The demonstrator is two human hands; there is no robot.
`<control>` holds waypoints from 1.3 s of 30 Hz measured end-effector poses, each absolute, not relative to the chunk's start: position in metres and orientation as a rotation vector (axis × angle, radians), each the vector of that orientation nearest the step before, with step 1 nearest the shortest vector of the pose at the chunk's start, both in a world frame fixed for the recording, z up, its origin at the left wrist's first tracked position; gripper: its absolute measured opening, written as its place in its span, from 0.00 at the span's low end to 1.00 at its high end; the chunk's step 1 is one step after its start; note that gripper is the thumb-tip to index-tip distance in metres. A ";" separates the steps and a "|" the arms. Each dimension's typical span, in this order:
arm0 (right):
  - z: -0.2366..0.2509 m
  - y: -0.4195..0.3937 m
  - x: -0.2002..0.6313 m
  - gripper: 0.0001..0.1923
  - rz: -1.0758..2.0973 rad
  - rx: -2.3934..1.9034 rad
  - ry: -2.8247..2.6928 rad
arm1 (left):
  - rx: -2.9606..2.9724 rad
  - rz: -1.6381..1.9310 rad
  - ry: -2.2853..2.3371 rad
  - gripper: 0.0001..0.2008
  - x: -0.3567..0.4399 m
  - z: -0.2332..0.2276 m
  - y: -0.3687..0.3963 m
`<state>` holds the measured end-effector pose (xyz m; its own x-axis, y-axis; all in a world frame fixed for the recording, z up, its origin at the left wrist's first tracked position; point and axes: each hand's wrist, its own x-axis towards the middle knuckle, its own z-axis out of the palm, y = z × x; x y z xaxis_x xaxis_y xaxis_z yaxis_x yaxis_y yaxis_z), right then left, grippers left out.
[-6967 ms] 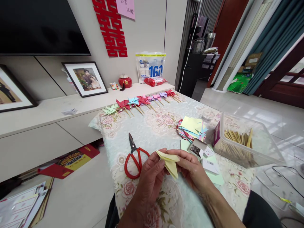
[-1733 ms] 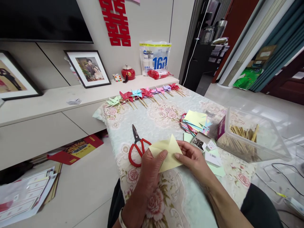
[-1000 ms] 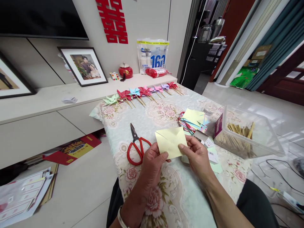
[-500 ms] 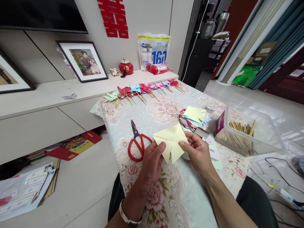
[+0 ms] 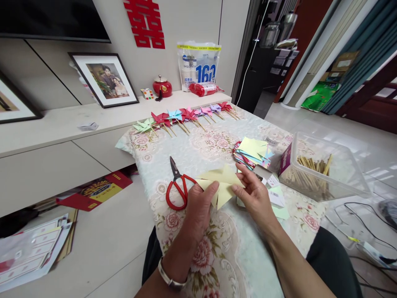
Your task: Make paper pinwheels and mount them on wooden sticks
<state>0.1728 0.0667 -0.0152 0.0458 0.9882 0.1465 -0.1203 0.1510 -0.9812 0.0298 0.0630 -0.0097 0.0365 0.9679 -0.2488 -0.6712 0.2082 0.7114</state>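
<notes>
— Both hands meet over the near part of the table, don't they?

— Yes. The left hand and the right hand each pinch one side of a yellow paper, thumbs on top and fingers closed underneath. The left thumb presses the paper's left part, the right thumb its right edge.

— How does the paper lie?

— It is partly folded, with pointed flaps showing, and is held low over the flowered cloth, just in front of the person. Whether it touches the cloth cannot be told.

— What lies beside it?

— Red scissors lie just left of the left hand, blades shut and pointing away from the person. To the right, behind the right hand, is a stack of papers in mixed colours with a yellow sheet on top. A small box sits between that stack and the right hand.

— And farther right?

— A clear tub holds wooden sticks lying in a heap.

— Anything at the far end?

— A row of pinwheels lies along the far edge of the table, green, red, blue, pink and purple, their sticks pointing toward the person. Behind them a shelf carries a framed photo, a red pot and a bag printed with 160. The left wrist wears a bracelet.
</notes>
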 end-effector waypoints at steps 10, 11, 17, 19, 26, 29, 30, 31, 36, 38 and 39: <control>-0.010 0.067 0.171 0.39 1.111 -1.111 -1.114 | 0.418 1.369 0.823 0.21 0.047 -0.001 0.074; -0.010 0.066 0.171 0.39 1.102 -1.127 -1.127 | 0.411 1.358 0.829 0.22 0.047 -0.001 0.073; -0.009 0.064 0.168 0.38 1.141 -1.143 -1.160 | 0.410 1.322 0.829 0.24 0.043 -0.001 0.067; -0.009 0.064 0.168 0.37 1.143 -1.140 -1.158 | 0.412 1.331 0.816 0.24 0.042 -0.001 0.067; -0.012 0.063 0.168 0.36 1.185 -1.089 -1.167 | 0.423 1.351 0.830 0.24 0.039 -0.005 0.065; -0.016 0.064 0.169 0.36 1.138 -1.093 -1.207 | 0.425 1.374 0.877 0.25 0.038 -0.004 0.065; -0.017 0.064 0.169 0.36 1.119 -1.096 -1.221 | 0.419 1.383 0.887 0.26 0.038 -0.002 0.065; -0.018 0.064 0.170 0.36 1.102 -1.099 -1.233 | 0.411 1.392 0.892 0.26 0.039 -0.001 0.065; -0.022 0.065 0.171 0.36 1.040 -1.112 -1.273 | 0.384 1.387 0.881 0.26 0.039 0.001 0.065; -0.023 0.065 0.171 0.36 1.025 -1.122 -1.289 | 0.376 1.378 0.874 0.27 0.039 -0.001 0.065; -0.023 0.065 0.171 0.36 1.018 -1.127 -1.294 | 0.371 1.377 0.872 0.27 0.039 -0.001 0.065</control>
